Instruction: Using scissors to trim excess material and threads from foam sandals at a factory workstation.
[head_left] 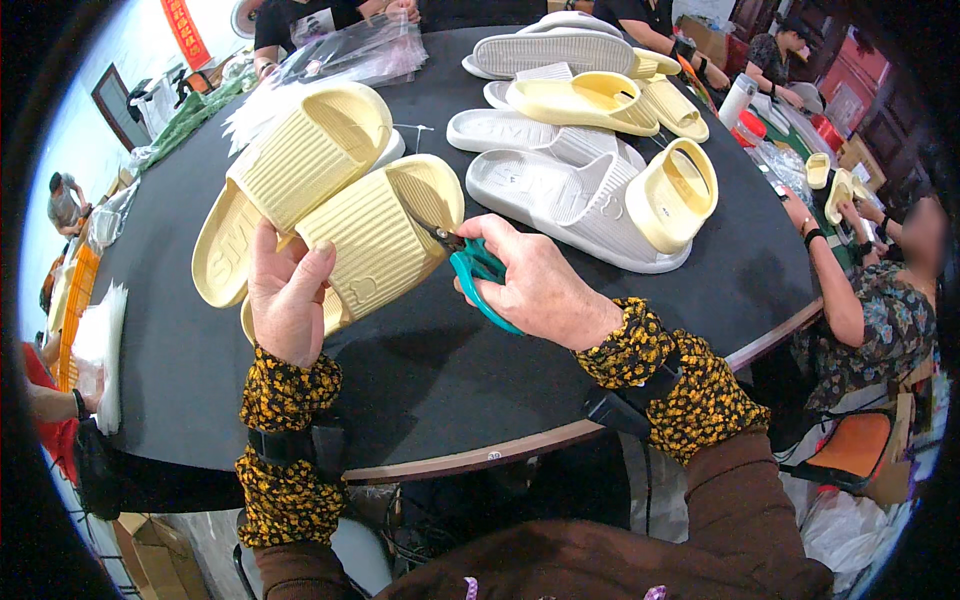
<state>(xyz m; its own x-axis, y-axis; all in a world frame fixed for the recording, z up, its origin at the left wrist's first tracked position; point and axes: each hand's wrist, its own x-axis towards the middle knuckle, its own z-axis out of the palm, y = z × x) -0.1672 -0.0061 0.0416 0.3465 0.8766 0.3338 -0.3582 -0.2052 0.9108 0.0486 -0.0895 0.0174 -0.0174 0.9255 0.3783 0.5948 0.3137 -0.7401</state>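
Observation:
A pair of pale yellow slide slippers lies before me, the left slipper (300,160) overlapping the right slipper (385,225). My left hand (287,295) is closed at the near edge of the right one's ribbed strap, thumb on top; some of its fingers are hidden. In my right hand (545,285) is a pair of scissors (477,278) with teal handles, fingers around the loops. Its dark blades reach over the right slipper's opening. A thin white tag string (418,128) stands out by the yellow slippers.
Grey and yellow slippers (560,190) are piled to the right on the black table (420,400). Clear plastic bags (350,60) lie at the far side, and a white stack of bags (100,350) is at the left edge. Other people sit around the table.

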